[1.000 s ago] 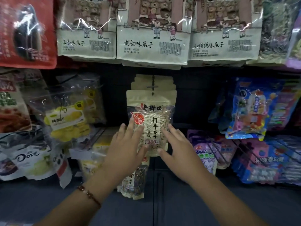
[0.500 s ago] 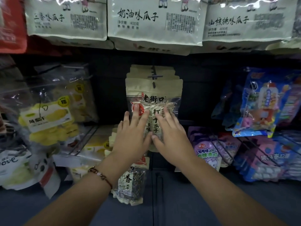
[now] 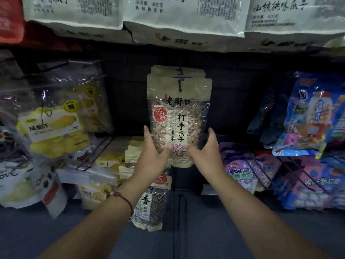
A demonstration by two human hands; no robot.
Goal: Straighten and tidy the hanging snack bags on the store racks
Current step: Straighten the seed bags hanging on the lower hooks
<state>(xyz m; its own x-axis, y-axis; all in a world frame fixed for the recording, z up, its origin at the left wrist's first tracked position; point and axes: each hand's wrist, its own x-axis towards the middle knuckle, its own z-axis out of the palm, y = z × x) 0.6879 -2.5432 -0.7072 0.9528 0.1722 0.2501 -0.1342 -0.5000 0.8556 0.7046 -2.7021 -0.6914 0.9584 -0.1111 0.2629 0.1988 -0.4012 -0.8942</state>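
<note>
Both forearms were bare — no sleeves showed. The left wrist wore a thin red cord bracelet point(image 3: 124, 200) — a small dark bead sat on it.

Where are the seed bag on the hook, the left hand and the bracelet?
seed bag point(image 3: 179, 116): head view, clear front window.
left hand point(image 3: 152, 156): head view, back of hand.
bracelet point(image 3: 124, 200): head view, red cord on wrist.

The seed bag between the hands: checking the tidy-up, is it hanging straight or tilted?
Straight. The seed bag hangs upright on its hook, sides vertical, left hand and right hand cupping its lower edges.
</note>
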